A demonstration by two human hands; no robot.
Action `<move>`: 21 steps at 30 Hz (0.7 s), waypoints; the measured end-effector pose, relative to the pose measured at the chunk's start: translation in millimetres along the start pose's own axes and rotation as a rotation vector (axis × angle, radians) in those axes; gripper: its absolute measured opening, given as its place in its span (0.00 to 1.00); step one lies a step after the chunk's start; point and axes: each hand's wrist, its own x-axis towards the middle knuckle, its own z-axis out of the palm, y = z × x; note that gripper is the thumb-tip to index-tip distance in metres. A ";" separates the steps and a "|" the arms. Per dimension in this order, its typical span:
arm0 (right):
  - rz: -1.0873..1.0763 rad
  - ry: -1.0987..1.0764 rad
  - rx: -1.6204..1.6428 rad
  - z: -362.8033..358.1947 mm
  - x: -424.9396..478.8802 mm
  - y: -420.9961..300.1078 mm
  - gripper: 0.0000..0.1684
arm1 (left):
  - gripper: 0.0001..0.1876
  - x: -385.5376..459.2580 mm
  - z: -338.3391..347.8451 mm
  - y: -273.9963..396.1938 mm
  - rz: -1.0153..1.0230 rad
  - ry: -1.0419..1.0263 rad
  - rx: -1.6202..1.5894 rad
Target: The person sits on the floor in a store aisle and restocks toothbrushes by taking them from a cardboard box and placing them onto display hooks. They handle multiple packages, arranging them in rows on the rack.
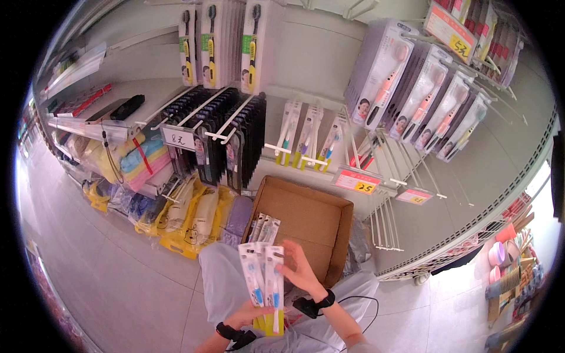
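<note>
Two packaged toothbrushes with blue grips stand side by side above my lap, the left pack [253, 271] slightly tilted and overlapped by the right pack [274, 287]. My left hand [247, 314] holds both near their yellow-green lower ends, its thumb across the front. Beside the upper part of the right pack is my right hand [302, 269], thumb at the pack's edge and fingers raised near its top corner. Whether it grips the pack is unclear. Just beyond my hands, an open cardboard box [304, 220] holds several more packaged toothbrushes [265, 227] at its left side.
Hooks ahead carry similar toothbrush packs [309, 137], black packs [212, 128] and yellow-handled toothbrushes [251, 48]. Bare hooks [388, 223] jut out at right. Yellow bags [203, 216] lie left of the box. A phone-like device [107, 110] rests on the left shelf.
</note>
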 end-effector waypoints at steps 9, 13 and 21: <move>0.352 -0.293 -0.282 20.8 -62.2 -24.8 0.31 | 0.18 15.0 1.7 15.3 0.416 0.319 0.132; 0.273 -0.110 -0.345 15.5 -63.8 -25.8 0.24 | 0.17 10.9 0.0 26.6 0.511 0.347 0.269; 0.041 0.280 -0.287 -35.4 -20.0 -75.6 0.17 | 0.14 -0.3 -5.3 40.7 0.515 0.365 0.131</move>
